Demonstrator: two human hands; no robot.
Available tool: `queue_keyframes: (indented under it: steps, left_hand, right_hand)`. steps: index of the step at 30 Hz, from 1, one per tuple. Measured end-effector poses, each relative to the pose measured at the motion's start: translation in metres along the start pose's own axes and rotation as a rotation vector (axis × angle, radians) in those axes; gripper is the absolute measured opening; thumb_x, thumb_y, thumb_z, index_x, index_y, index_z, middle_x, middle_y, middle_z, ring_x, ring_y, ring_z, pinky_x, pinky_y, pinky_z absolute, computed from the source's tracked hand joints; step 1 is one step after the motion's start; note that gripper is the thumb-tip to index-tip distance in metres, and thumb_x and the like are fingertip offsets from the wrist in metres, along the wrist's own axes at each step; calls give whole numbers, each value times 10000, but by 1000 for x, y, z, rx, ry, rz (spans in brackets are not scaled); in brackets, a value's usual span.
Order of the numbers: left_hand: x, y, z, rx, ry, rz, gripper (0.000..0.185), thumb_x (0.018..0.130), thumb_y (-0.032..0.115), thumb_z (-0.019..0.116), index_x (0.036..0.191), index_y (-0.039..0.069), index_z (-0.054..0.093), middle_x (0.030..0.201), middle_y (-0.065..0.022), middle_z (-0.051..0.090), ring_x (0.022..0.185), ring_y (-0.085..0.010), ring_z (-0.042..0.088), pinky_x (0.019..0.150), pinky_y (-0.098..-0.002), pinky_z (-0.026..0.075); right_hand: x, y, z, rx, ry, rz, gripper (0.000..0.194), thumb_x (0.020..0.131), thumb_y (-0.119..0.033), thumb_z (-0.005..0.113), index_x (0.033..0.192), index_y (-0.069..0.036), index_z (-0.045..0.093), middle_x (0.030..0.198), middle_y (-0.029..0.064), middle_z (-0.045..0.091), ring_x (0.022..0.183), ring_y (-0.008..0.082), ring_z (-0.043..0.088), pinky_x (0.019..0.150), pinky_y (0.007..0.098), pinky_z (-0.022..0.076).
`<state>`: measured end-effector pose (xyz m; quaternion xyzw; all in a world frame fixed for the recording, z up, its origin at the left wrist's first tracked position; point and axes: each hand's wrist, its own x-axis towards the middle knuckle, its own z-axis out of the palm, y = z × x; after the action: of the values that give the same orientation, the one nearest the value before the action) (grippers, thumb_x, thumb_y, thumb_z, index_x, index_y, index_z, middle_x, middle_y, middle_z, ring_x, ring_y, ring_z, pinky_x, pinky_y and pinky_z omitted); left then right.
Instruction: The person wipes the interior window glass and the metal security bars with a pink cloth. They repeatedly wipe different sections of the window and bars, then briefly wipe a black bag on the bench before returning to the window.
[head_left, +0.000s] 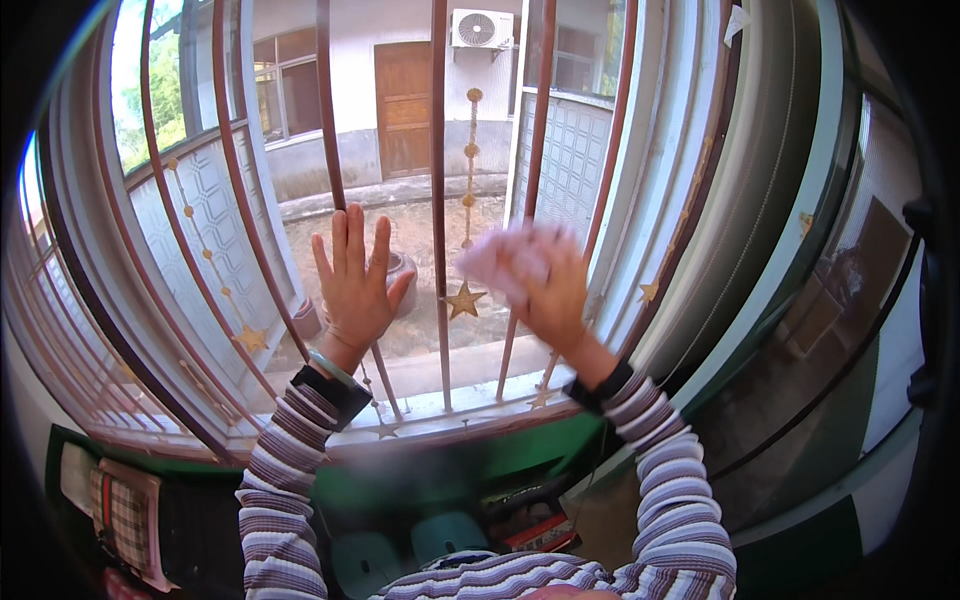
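My left hand (358, 281) is raised in front of the barred window, fingers spread and holding nothing. Its fingertips overlap a brown window bar (327, 112); whether they touch it or a pane I cannot tell. A bangle (335, 367) circles that wrist. My right hand (559, 300), blurred, grips a crumpled pale pink cloth (510, 259) in front of the bars on the right. Just below the cloth hangs a gold star (466, 300), at the bottom of a beaded string (470, 161). The cloth hides part of the bars behind it.
More star strings hang left, one ending in a gold star (251, 338). A white sill (442, 409) runs below the bars. Under it are teal stools (448, 534) and a plaid item (124, 517). A dark curtain (765, 187) lines the right. Outside stands a large jar (405, 281).
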<state>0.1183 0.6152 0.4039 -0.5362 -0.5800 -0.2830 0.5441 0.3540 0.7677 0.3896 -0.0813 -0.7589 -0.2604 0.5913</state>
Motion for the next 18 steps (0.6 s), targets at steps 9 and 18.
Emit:
queue_keyframes:
  steps: [9,18]
  left_hand:
    - [2,2,-3,-4,-4,-27,860,810,351,741,1524,90,338,1595,-233,239,1481,-419,207,1169,-622,112]
    - [2,0,-2,18,33,-9,741,889,355,636,1509,61,357,1589,-246,242,1477,-446,195,1167,-618,119]
  right_hand:
    - [-99,-23,-68,413,-404,209,395,635,-114,761,1018,-211,763,1141,104,629,1054,306,599,876,415,507]
    - [252,157,-101,-278,347,-26,375,843,-227,660,1209,-142,658,1162,163,589,1086,385,538,936,474,442]
